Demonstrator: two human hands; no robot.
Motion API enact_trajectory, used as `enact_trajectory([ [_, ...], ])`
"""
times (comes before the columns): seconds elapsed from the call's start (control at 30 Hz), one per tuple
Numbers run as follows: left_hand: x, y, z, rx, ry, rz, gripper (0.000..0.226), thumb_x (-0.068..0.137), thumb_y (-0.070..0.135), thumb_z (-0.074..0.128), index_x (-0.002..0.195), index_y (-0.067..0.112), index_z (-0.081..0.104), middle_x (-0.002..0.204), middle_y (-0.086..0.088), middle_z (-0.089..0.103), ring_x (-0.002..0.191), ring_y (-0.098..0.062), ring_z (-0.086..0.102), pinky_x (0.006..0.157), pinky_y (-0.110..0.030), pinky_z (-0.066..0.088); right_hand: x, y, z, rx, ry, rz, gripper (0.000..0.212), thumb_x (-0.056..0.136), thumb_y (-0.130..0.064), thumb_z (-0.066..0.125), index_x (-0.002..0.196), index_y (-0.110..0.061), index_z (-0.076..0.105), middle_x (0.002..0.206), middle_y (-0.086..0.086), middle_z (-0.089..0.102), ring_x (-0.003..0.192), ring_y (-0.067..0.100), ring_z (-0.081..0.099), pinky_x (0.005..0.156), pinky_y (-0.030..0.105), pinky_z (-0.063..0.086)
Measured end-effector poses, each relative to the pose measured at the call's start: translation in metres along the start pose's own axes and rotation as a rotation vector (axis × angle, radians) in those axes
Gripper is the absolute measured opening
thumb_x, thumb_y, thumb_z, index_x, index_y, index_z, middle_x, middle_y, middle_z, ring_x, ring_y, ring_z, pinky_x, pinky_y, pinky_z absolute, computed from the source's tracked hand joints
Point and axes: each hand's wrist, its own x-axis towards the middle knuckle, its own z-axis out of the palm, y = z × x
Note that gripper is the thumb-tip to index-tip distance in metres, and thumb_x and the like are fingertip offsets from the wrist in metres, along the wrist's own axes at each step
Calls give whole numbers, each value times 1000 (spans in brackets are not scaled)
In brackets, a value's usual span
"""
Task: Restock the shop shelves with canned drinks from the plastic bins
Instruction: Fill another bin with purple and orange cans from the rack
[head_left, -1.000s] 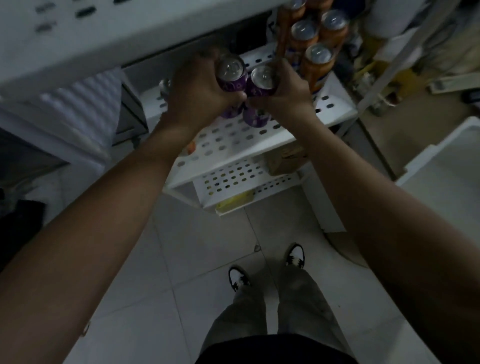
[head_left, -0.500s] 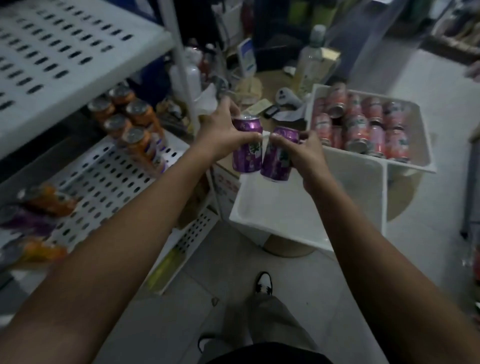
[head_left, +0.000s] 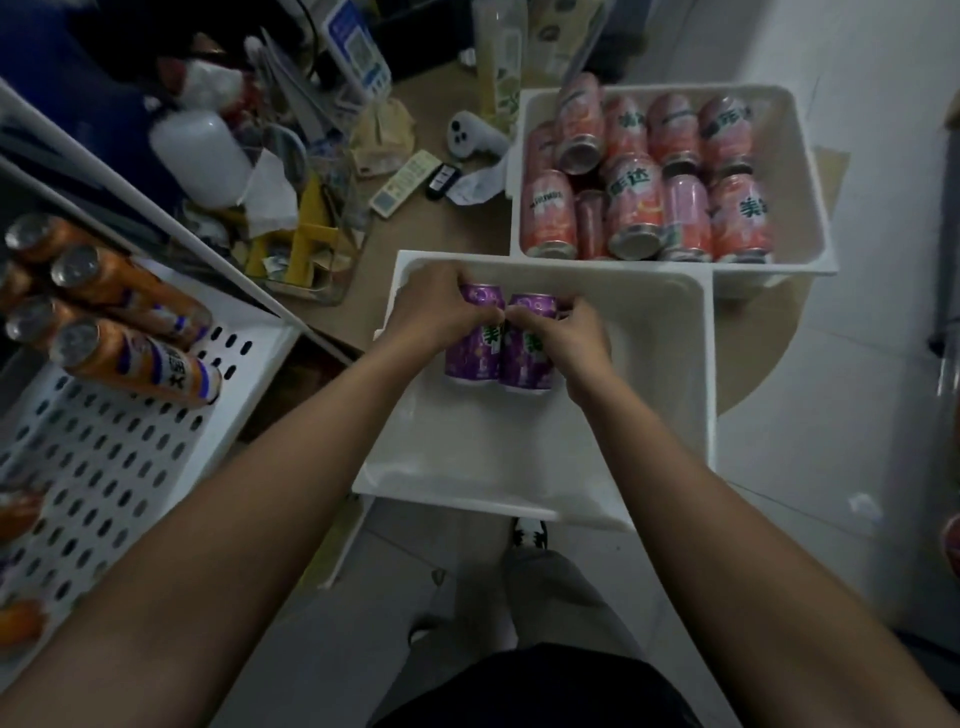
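1. We see two purple cans with green writing on them. The left hand (head_left: 436, 306) curls round the left can (head_left: 470, 358). The right hand (head_left: 569, 340) curls round the right can (head_left: 524, 364).
2. The two cans touch side by side, with their tops away from us. They are inside the near bin (head_left: 519, 493). We cannot tell if they sit on its bottom.
3. The near bin is white plastic with smooth walls.
4. Just behind it is the far bin (head_left: 802, 171), also white. It is packed with pink cans (head_left: 634, 208), some lying down and some leaning.
5. Both bins are on a brown table (head_left: 441, 228). The near bin sticks out past the table edge, over the pale tiled floor (head_left: 857, 389). The room is dim.
6. On the left is a white shelf (head_left: 104, 467) full of holes. Orange cans (head_left: 135, 358) stand on it in rows.
7. The back of the table is messy. We see a remote (head_left: 402, 182), a white bottle (head_left: 200, 150) and crumpled paper.
8. A shoe (head_left: 530, 532) peeks out under the near bin.
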Motion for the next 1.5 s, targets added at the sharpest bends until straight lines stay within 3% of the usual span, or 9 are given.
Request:
enact_trajectory([
  [0.23,13,-15,21,177,57,54,31,79,37,77,85,13,57,86,-4,58,85,-26,61,63,-31,33,7,1,22,-136,100,15,77,54,-73,74,107,-18,72,104,0,75,93,22,71,83,42,58],
  [0.4,12,-23,28,285,173,103,40,87,33,71,116,7,59,109,-12,64,98,-29,61,70,-31,34,11,3,37,-201,120,50,62,70,-65,75,104,-14,74,101,6,75,92,27,70,81,38,56],
  [0.53,7,-35,27,390,185,117,26,96,16,56,120,6,56,120,-15,57,101,-35,60,72,-33,36,1,5,40,-255,89,-5,43,81,-48,75,108,-16,74,103,5,75,97,25,69,79,31,51],
  [0.8,-41,-76,-55,75,450,145,27,94,29,62,120,20,64,115,-1,68,97,-20,66,78,-32,53,-49,-39,67,-137,205,-238,22,92,-36,63,111,-27,71,99,-12,70,94,8,66,90,34,54],
  [0.93,-85,-138,-111,-12,575,16,40,91,38,65,129,26,60,124,-1,68,110,-21,65,89,-36,55,-90,-85,129,-57,-60,-480,18,94,-31,63,110,-27,71,101,-14,71,87,-7,65,76,13,50],
  [1.13,-165,-224,-154,-146,631,-246,44,90,48,62,132,40,52,124,9,66,109,-17,64,88,-36,53,-145,-108,229,-91,-393,-567,38,91,-33,67,129,-26,63,122,-12,67,106,-4,64,94,25,54],
  [1.33,-237,-297,-168,-211,713,-338,56,94,46,59,145,25,49,145,0,56,133,-19,53,107,-42,47,-200,-97,301,-124,-569,-616,35,89,-41,66,123,-32,64,116,-15,69,107,0,65,97,34,55],
  [1.43,-274,-330,-166,-276,775,-419,55,88,46,59,139,27,54,133,2,64,119,-16,61,100,-39,52,-226,-88,336,-211,-654,-636,38,93,-39,66,129,-26,62,122,-8,69,107,4,64,83,10,51],
  [1.5,-299,-352,-161,-302,822,-476,43,91,41,64,132,29,59,118,9,67,105,-11,64,93,-34,54,-242,-78,359,-233,-731,-614,42,95,-35,66,135,-25,59,129,-7,64,113,7,62,75,6,48],
])
